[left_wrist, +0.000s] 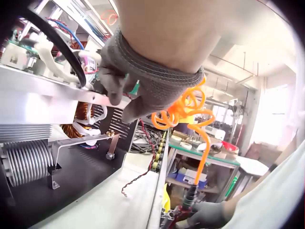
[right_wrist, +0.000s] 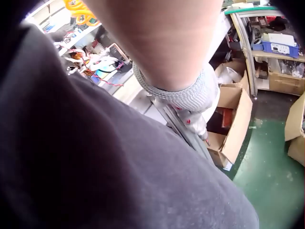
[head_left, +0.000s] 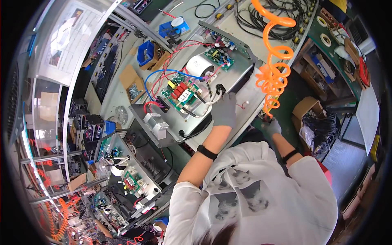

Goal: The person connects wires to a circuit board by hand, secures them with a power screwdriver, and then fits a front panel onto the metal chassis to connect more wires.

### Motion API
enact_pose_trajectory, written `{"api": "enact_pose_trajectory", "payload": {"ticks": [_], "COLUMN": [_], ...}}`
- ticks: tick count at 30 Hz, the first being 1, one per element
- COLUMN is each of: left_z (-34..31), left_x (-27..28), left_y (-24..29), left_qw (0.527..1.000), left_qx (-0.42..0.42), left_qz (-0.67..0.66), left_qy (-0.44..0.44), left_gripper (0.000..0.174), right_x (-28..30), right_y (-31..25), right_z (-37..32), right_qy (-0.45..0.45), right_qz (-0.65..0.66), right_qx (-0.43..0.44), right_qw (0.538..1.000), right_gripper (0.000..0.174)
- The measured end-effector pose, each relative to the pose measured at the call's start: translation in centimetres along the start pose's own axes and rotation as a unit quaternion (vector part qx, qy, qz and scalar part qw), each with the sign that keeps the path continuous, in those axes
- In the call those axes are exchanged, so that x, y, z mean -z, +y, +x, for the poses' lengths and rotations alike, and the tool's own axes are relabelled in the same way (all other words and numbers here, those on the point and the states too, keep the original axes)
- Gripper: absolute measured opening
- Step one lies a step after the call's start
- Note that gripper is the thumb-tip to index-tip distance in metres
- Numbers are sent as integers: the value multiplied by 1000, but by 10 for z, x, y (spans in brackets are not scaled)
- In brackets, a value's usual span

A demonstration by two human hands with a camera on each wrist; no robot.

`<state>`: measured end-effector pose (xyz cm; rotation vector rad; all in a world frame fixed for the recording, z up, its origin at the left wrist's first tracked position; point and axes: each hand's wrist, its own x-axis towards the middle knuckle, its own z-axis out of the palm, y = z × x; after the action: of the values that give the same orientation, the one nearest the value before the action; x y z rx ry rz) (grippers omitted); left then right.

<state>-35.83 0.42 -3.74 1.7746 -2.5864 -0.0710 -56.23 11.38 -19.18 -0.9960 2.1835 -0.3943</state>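
An open metal chassis point(head_left: 192, 102) lies on the bench with green circuit boards point(head_left: 179, 92), a white cylinder point(head_left: 199, 64) and red and blue wires inside. My gloved left hand point(head_left: 223, 109) rests on its near edge; in the left wrist view its fingers point(left_wrist: 119, 90) curl over that metal rim, with a small green piece between them. My gloved right hand point(head_left: 271, 126) is lower, beside the bench edge. It grips a dark tool point(left_wrist: 186, 205) at the end of the orange coiled hose point(head_left: 271, 73). In the right wrist view the forearm hides most of that hand point(right_wrist: 193, 112).
A second opened unit point(head_left: 134, 171) sits to the left. Blue bins point(head_left: 145, 52) and black cable bundles point(head_left: 277, 20) lie at the bench's back. Cardboard boxes point(head_left: 308, 110) stand on the green floor to the right, beside the bench's metal rail point(right_wrist: 178, 126).
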Motion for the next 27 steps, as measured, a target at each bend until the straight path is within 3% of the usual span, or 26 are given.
{"api": "enact_pose_trajectory", "payload": {"ticks": [1,2,4,5,7,9,10,11,12,14,15,16,18,21,25,27], "left_z": [0,-3,-15,-19,-26,-35,-37,-39,-40,-36,-32,-27,-14,6,21,22], "left_x": [1,6,18,27,20,20,19,17,15,17,24,30,34,30,26,35], "left_y": [-2,-6,-17,-20,-24,-26,-26,-25,-25,-29,-30,-30,-33,-42,-45,-41], "left_qw": [999,999,990,975,978,982,982,981,980,983,978,970,977,993,993,998], "left_qx": [21,24,78,129,96,-12,-8,-34,-60,-76,-72,-66,-21,-5,25,15], "left_qz": [-21,-21,-107,-158,-163,-168,-169,-172,-174,-162,-159,-156,-125,-103,-117,-52], "left_qy": [-43,-37,42,83,83,83,88,80,72,47,110,174,173,54,6,-13], "left_gripper": [26,26,14,10,11,15,15,16,18,22,26,30,40,50,48,44], "right_x": [25,35,51,57,58,63,57,52,50,64,79,94,121,145,145,149], "right_y": [-27,-32,-41,-50,-80,-124,-137,-148,-156,-183,-188,-203,-219,-234,-253,-258], "right_z": [-17,-18,-16,-21,-38,-58,-59,-59,-56,-39,-34,-40,-47,-59,-57,-58], "right_qy": [-65,-63,-257,-257,-378,-410,-411,-353,-280,-172,-183,-135,-188,-251,-264,-336], "right_qz": [-69,-71,-200,-203,44,213,208,409,590,687,699,706,722,679,625,441], "right_qx": [-63,-57,56,58,154,202,207,153,92,144,168,168,277,300,292,249], "right_qw": [993,994,944,943,912,863,863,828,752,691,671,674,606,622,674,794], "right_gripper": [34,34,39,39,48,51,51,47,45,35,28,26,24,24,25,28]}}
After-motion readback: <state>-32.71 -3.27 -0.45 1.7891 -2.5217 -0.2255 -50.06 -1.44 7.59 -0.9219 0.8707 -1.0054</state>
